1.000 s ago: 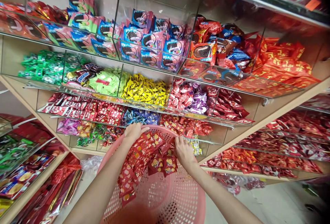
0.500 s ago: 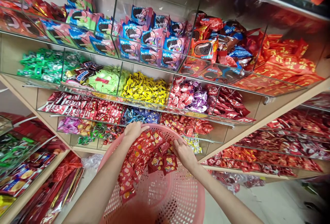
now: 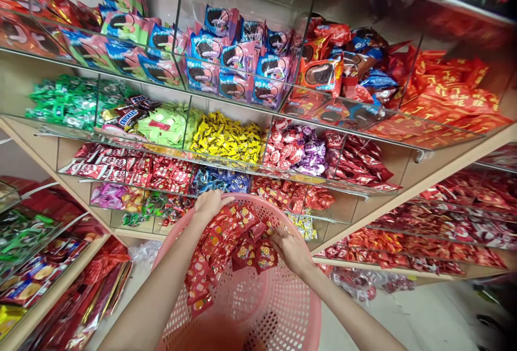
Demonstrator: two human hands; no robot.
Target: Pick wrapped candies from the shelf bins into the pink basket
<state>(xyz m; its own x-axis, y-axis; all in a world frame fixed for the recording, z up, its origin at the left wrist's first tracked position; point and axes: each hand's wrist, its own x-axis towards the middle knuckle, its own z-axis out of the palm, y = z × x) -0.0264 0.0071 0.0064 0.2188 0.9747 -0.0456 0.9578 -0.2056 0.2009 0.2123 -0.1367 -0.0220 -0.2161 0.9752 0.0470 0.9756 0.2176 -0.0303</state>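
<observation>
A round pink plastic basket [image 3: 297, 289] with a perforated wall tilts in front of me. Its far rim is gripped by my left hand [image 3: 209, 205], fingers wrapped over the edge. Many small red candy packets [image 3: 216, 240] with orange fruit prints lie along the basket's far and left side. Inside the right part of the basket is my right hand [image 3: 290, 248], fingers curled together, its fingertips touching the packets at the right end of the pile. What those fingers hold, if anything, is hidden. The basket's lower right side shows bare perforated plastic.
Shelves with clear dividers rise ahead, holding Oreo packs [image 3: 232, 57], yellow candies [image 3: 226, 138], green candies [image 3: 75, 100] and red packets [image 3: 272, 192] just beyond the rim. More shelves of red candies [image 3: 404, 222] stand right; others stand left. Pale floor tiles [image 3: 424, 308] show below.
My right hand has shifted slightly down along the basket's right inner side, over the candy packets. My left hand keeps its hold on the rim, and the basket has hardly moved.
</observation>
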